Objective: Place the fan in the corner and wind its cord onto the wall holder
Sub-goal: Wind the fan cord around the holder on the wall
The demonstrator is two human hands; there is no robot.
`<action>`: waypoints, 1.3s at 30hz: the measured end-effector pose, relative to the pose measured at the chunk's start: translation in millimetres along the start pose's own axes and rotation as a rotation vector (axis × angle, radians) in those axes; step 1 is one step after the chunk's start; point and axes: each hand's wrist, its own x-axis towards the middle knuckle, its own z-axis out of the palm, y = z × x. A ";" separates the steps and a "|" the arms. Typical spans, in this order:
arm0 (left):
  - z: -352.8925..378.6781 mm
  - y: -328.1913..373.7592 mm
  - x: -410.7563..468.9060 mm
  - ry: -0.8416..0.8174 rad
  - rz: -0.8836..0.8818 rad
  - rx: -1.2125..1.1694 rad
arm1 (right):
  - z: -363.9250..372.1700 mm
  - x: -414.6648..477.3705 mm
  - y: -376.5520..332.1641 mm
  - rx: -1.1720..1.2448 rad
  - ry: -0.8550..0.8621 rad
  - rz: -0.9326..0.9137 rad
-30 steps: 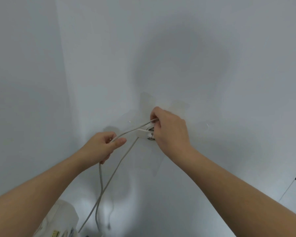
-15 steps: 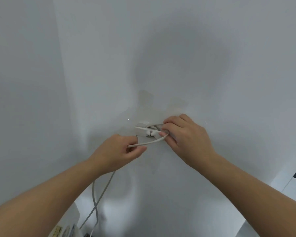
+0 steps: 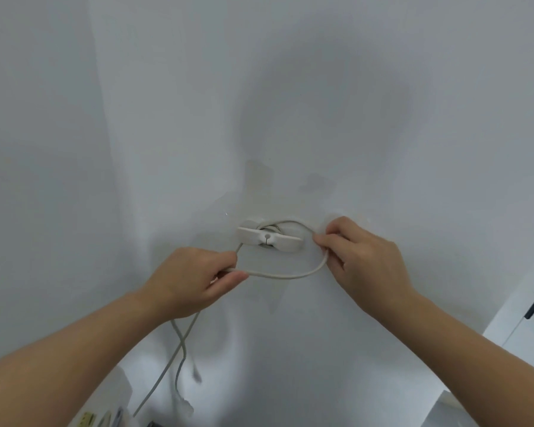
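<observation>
A small white plastic wall holder (image 3: pixel 269 239) with two flat wings sits on the plain white wall (image 3: pixel 321 103), close to the corner where two walls meet. A thin, off-white round cord (image 3: pixel 285 275) goes over the top of the holder's middle and behind its wings, then swings out to the right in a loose loop.

The right hand (image 3: pixel 363 260) is just to the right of the holder. Its fingers and thumb are pinched together on the cord, right where the loop turns down. From there the cord curves down and left, below the holder and not touching it, to the left hand (image 3: pixel 195 280).

The left hand is closed around the cord — thumb on top, fingers curled under. It is lower than the holder and a little to the left. A second bit of cord goes up from this hand to the left wing of the holder.

Under the left hand, two bits of cord hang down along the wall and cross each other. One ends in a small plug (image 3: pixel 185 406) near the bottom edge — it looks blurry.

A white thing with small stickers (image 3: pixel 99 419) peeks in at the bottom left. It may be the fan, but too little of it shows to tell.
</observation>
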 end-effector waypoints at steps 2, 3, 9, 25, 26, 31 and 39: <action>4.3 -3.5 -3.9 -0.026 0.031 0.051 | 2.4 -7.1 -2.7 -0.010 -0.036 0.017; 5.3 -6.3 -6.2 -0.035 0.038 0.077 | 4.1 -10.9 -5.0 -0.020 -0.052 0.022; 6.9 -21.4 -14.6 -0.048 0.051 0.223 | 21.0 -22.7 -21.2 -0.031 -0.109 0.021; -14.4 -43.2 -16.5 -0.062 -0.684 0.313 | 52.2 -0.7 -68.5 -0.206 -0.352 -0.144; -13.8 -44.6 -16.1 -0.081 -0.734 0.285 | 54.4 0.0 -69.6 -0.206 -0.354 -0.140; -10.1 -50.5 -11.2 -0.123 -0.946 0.153 | 58.3 8.1 -76.5 -0.105 -0.229 -0.148; -9.5 -49.6 0.1 0.059 -1.078 -0.125 | 42.7 37.1 -67.2 -0.105 -0.060 -0.069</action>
